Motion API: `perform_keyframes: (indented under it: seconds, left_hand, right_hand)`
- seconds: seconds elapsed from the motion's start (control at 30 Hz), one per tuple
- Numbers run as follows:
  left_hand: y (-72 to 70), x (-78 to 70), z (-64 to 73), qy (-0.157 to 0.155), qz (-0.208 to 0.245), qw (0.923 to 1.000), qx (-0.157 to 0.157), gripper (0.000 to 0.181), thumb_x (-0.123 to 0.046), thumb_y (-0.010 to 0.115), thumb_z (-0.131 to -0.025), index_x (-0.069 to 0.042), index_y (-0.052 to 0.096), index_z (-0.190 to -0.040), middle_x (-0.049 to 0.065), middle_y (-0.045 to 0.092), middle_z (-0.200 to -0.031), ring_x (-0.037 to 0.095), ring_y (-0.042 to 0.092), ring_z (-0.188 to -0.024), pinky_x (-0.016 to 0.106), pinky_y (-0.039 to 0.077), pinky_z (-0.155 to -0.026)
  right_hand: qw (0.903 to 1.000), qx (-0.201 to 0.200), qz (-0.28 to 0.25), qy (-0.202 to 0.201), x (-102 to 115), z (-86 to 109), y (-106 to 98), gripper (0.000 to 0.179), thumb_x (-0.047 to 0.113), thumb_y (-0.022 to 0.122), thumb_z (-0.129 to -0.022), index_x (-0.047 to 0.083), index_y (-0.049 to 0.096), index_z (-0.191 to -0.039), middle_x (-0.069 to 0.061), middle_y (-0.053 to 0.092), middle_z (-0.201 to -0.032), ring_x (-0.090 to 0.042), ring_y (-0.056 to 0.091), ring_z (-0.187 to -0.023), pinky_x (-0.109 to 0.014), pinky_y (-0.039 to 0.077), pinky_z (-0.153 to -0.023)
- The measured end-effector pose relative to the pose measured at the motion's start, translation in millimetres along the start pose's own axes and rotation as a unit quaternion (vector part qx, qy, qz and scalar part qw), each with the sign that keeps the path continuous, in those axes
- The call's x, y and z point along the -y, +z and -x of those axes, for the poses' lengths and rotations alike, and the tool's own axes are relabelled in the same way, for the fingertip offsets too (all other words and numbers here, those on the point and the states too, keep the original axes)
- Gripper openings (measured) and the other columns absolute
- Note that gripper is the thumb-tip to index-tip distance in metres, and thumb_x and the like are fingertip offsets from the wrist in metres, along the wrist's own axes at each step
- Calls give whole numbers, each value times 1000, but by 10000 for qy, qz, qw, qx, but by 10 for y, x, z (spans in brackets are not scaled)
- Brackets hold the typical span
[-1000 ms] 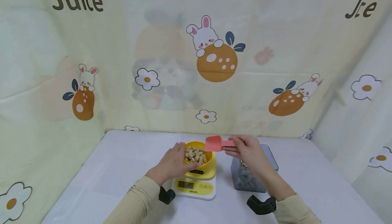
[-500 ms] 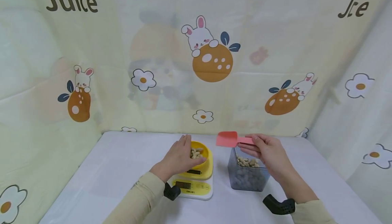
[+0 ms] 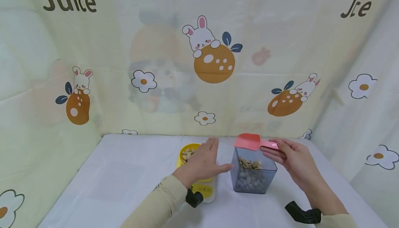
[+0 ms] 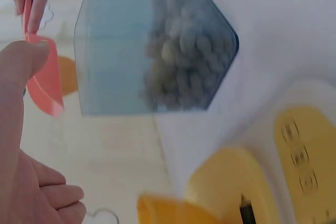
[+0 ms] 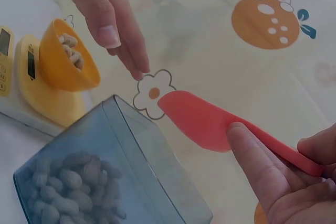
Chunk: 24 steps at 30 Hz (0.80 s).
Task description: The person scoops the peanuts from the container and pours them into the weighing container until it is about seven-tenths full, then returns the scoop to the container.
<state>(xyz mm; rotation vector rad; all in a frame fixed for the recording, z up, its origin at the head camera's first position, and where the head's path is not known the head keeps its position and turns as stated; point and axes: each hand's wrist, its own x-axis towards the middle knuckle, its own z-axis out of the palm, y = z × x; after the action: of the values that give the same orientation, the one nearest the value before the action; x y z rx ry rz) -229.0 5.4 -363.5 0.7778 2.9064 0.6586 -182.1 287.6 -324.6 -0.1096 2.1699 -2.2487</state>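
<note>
My right hand (image 3: 297, 160) pinches the handle of a coral-red scoop (image 3: 248, 141) between thumb and fingers. The scoop is level, with its blade over the back rim of a clear blue-grey bin (image 3: 253, 181) partly filled with peanuts (image 3: 249, 164). In the right wrist view the scoop's blade (image 5: 197, 121) appears beside the bin's open top. My left hand (image 3: 204, 160), fingers extended and thumb spread, is in the air between bin and bowl, holding nothing. Behind it, a yellow bowl (image 5: 65, 72) of peanuts sits on a kitchen scale (image 5: 39, 106). The hand hides part of both in the head view.
A white cloth (image 3: 124, 172) covers the table. Behind it hangs a printed curtain (image 3: 168, 124) with rabbits, oranges and flowers, which also closes off both sides. The bin stands to the right of the scale, a short gap apart.
My left hand has let go of the bowl's side and moved right, across the scale. My right hand has drawn the scoop rightward from the bowl to the bin.
</note>
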Motion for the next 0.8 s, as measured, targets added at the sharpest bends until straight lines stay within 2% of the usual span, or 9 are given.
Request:
perform_keyframes:
  seconds: [0.1,0.23,0.33,0.43,0.67,0.8]
  left_hand:
    - [42,-118,-36,110,-26,9999,32,103,-74,50,-88,-8,16,-159,7,17,-167,23,19,-154,40,26,-123]
    - [116,-259,-98,306,-98,9995,-6,102,-76,46,-88,-9,18,-159,6,21,-166,23,23,-153,38,28,-123]
    - [180,-339,-138,376,-56,9993,31,100,-76,45,-88,-10,20,-159,4,23,-166,21,25,-152,37,29,-122]
    - [239,-393,-168,395,-26,9991,122,98,-77,43,-89,-11,20,-159,2,23,-166,19,24,-153,36,27,-123]
    - [289,-451,-191,395,-316,9986,130,94,-74,37,-93,-10,20,-159,4,21,-166,19,21,-154,35,26,-123]
    - [319,-443,-201,258,-381,9989,131,90,-71,37,-95,-9,20,-159,5,22,-166,19,21,-154,34,26,-123]
  right_hand:
    - [10000,-9,-59,9,-29,20,-86,54,32,48,-104,-7,40,-141,6,75,-110,-15,73,-101,-30,57,-87]
    - [9998,-60,-160,-54,-57,59,-179,30,31,49,-104,10,62,-121,4,76,-107,-16,75,-98,-29,58,-84]
    - [9998,-195,-109,-16,-65,86,-229,23,31,49,-104,17,66,-111,4,77,-103,-16,75,-94,-29,59,-82]
    - [9994,-338,49,106,-82,101,-267,26,34,50,-104,14,65,-112,5,76,-101,-15,75,-93,-29,59,-81]
    - [9952,-450,860,147,-135,125,-302,55,35,44,-106,-13,47,-133,9,75,-99,-15,76,-91,-28,60,-80]
    - [9899,-446,1324,230,-163,115,-296,57,33,40,-107,-16,43,-136,7,75,-100,-15,76,-92,-27,60,-80]
